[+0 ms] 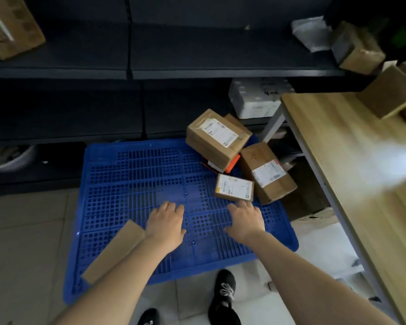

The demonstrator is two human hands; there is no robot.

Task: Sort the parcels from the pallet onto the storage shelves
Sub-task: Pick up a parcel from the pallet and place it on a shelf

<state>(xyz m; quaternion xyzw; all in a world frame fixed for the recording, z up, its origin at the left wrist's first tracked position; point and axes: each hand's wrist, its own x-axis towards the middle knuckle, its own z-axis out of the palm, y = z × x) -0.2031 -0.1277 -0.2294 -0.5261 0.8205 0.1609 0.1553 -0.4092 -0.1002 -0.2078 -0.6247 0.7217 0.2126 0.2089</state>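
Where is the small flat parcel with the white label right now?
The small flat parcel lies on the blue pallet's right side, just beyond the right hand, against a larger brown box.

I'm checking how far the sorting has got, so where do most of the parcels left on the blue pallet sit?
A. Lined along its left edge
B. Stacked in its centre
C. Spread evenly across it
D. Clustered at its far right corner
D: the labelled boxes bunch at the far right corner of the blue pallet, beyond the right hand; only one flat cardboard parcel lies near-left.
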